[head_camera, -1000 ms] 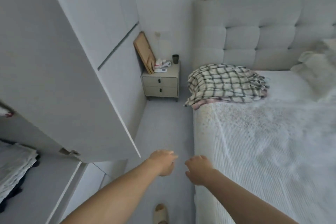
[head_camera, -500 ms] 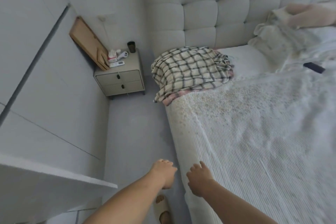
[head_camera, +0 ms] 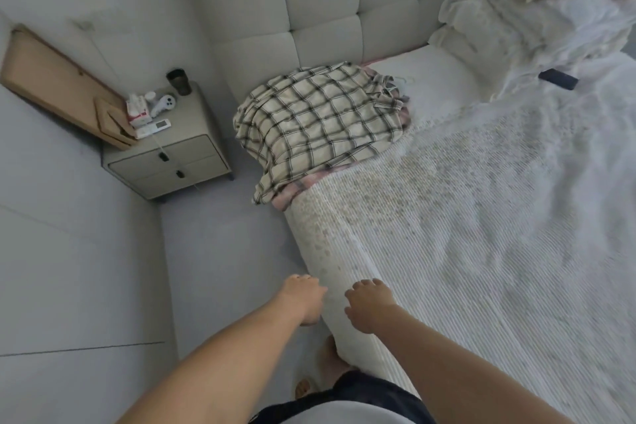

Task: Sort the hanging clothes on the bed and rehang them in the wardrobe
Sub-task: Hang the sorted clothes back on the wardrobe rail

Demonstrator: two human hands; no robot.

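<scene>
A pile of clothes topped by a cream and black checked shirt (head_camera: 320,120) lies on the bed (head_camera: 481,234) near the headboard, its hem hanging over the left edge. A pink garment (head_camera: 299,188) shows under it, and a white hanger hook (head_camera: 401,81) pokes out at its far side. My left hand (head_camera: 304,298) hovers over the floor by the bed's edge, fingers loosely curled, holding nothing. My right hand (head_camera: 370,306) is over the bed's near corner, also empty. Both hands are well short of the pile.
A bedside cabinet (head_camera: 165,155) with a dark cup, remotes and a wooden board stands left of the bed. White wardrobe panels (head_camera: 69,268) line the left side. Pillows (head_camera: 499,21) and a dark phone (head_camera: 557,78) lie at the bed's far right. My foot in a slipper (head_camera: 328,360) is below.
The view has turned from the wardrobe toward the bed and moved closer to the clothes pile. The open wardrobe door has left the view. Both hands stay empty and stretched forward.
</scene>
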